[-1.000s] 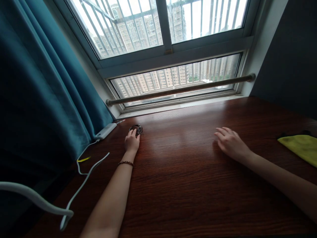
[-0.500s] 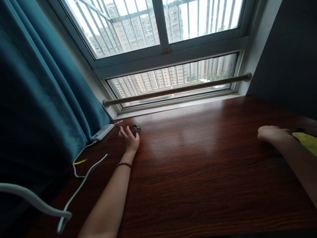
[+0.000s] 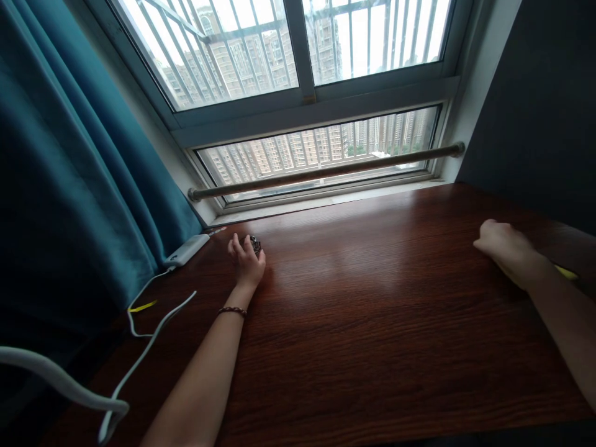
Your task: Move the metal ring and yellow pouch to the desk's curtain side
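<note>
— Head view, centre left: the left hand (image 3: pixel 246 264) lies on the dark reddish wooden desk (image 3: pixel 372 323), fingers spread loosely around a small dark metal ring-like trinket (image 3: pixel 254 243) near the window sill. It touches the thing but has not closed on it.

— What's different from a second ago?

— The right hand (image 3: pixel 505 248) has slid from mid-desk to the right edge of the frame and now covers the yellow cloth (image 3: pixel 565 272), fingers curled on it; only a sliver shows. Whether it truly grips, I cannot tell.

— Around them?

— A white power bank (image 3: pixel 187 249) with white cables (image 3: pixel 139 354) lies at left, beside the teal curtain (image 3: pixel 69 186). A brown rod (image 3: pixel 326 171) crosses the window. Nothing stands between the hands.
</note>
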`<state>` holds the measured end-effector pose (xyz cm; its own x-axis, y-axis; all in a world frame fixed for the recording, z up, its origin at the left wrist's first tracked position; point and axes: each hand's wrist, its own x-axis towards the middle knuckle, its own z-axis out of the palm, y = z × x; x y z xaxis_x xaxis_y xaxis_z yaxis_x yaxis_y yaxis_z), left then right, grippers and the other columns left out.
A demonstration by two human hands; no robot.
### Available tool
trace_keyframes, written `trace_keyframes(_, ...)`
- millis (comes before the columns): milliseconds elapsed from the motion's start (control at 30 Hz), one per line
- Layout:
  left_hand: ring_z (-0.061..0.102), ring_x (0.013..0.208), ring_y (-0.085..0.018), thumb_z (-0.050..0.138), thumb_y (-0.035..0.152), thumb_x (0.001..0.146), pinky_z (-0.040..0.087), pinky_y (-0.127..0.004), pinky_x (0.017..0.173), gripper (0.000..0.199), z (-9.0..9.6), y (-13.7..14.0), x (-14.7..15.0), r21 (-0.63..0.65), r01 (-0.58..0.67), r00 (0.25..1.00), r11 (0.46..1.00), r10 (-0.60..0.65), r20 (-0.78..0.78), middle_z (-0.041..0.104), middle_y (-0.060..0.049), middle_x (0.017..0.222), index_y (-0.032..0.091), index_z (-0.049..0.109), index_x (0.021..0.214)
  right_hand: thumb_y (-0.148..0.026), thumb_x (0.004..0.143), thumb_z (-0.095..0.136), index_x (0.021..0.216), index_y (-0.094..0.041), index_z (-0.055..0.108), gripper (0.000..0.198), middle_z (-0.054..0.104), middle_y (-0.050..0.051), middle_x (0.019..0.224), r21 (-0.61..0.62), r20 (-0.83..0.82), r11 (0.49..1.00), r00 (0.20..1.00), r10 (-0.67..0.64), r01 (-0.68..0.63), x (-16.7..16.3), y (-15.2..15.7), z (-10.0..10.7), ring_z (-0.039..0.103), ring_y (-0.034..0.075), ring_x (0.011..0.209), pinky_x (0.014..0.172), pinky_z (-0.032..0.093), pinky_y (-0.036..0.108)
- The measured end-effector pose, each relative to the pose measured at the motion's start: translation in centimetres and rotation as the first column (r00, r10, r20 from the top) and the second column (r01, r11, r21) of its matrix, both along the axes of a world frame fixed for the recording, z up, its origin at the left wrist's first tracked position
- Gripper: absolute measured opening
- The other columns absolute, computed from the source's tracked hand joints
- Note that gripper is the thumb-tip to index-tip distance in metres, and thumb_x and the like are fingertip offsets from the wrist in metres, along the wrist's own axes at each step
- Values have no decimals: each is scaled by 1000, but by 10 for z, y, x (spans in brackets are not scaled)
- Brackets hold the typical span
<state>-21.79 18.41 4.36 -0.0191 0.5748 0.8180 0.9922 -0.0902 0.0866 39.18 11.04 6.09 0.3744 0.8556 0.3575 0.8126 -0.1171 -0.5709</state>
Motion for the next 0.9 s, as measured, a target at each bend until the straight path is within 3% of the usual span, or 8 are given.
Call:
trace_keyframes(67, 49, 115, -26, 53, 35, 86, 42, -50, 94, 42, 4, -2, 10, -4, 64, 998, 998, -64, -24, 47, -11, 130, 17, 48, 123, -13, 60, 67, 70, -18, 51, 20, 57, 14, 71, -44, -13, 994, 995, 96, -96, -37, -8, 12, 59, 39, 84, 77, 43, 56)
trace_keyframes(133, 49, 115, -26, 53, 35, 86, 42, -50, 94, 41, 9, -5, 24, -15, 147, 987, 989, -147, -59, 47, -11, 130, 16, 48, 123, -30, 71, 67, 100, -22, 55, 33, 62, 8, 98, -36, -112, 936, 932, 345, -351, -79, -17, 24, 62, 26, 89, 80, 50, 39)
trace_keyframes(200, 49, 115, -25, 53, 34, 86, 43, -50, 94, 41, 13, -10, 42, -39, 246, 963, 968, -249, -101, 47, -11, 130, 17, 48, 123, -39, 76, 67, 115, -20, 47, 48, 55, 10, 120, 148, -477, 733, 601, 641, -664, -116, -26, 32, 59, 25, 101, 86, 50, 38)
trace_keyframes(267, 49, 115, -25, 52, 33, 86, 43, -49, 94, 41, 18, -19, 64, -81, 355, 920, 931, -364, -143, 47, -11, 130, 17, 48, 123, -39, 77, 67, 114, -19, 48, 47, 54, 12, 123, 258, -538, 667, 469, 700, -699, -139, -32, 36, 58, 24, 104, 89, 49, 37)
trace_keyframes(333, 49, 116, -25, 52, 32, 86, 43, -49, 94, 40, 22, -31, 89, -146, 471, 851, 870, -492, -184, 46, -11, 131, 17, 48, 123, -41, 76, 68, 110, -17, 52, 44, 57, 12, 117, 274, -516, 711, 525, 677, -648, -147, -34, 35, 59, 24, 103, 88, 50, 37)
trace_keyframes(467, 51, 114, -24, 52, 32, 87, 44, -48, 93, 37, 26, -65, 142, -327, 649, 633, 687, -726, -269, 51, -11, 127, 16, 50, 121, -44, 79, 62, 97, -17, 62, 33, 65, 9, 98, 207, -310, 848, 790, 529, -488, -137, -29, 25, 62, 25, 90, 79, 51, 37)
trace_keyframes(600, 52, 114, -23, 51, 33, 87, 45, -47, 93, 37, 24, -92, 194, -467, 682, 463, 563, -826, -321, 52, -11, 126, 16, 51, 120, -43, 82, 57, 94, -17, 64, 30, 66, 8, 92, 196, -194, 870, 852, 487, -452, -132, -26, 21, 62, 24, 84, 74, 51, 35)
trace_keyframes(900, 58, 96, -19, 52, 33, 87, 51, -39, 81, 33, 17, -78, 270, -656, 474, 492, 587, -795, -356, 57, -9, 112, 14, 53, 114, -37, 84, 54, 89, -17, 64, 23, 66, 6, 83, 188, -90, 847, 850, 519, -498, -127, -20, 9, 61, 21, 76, 67, 47, 31)
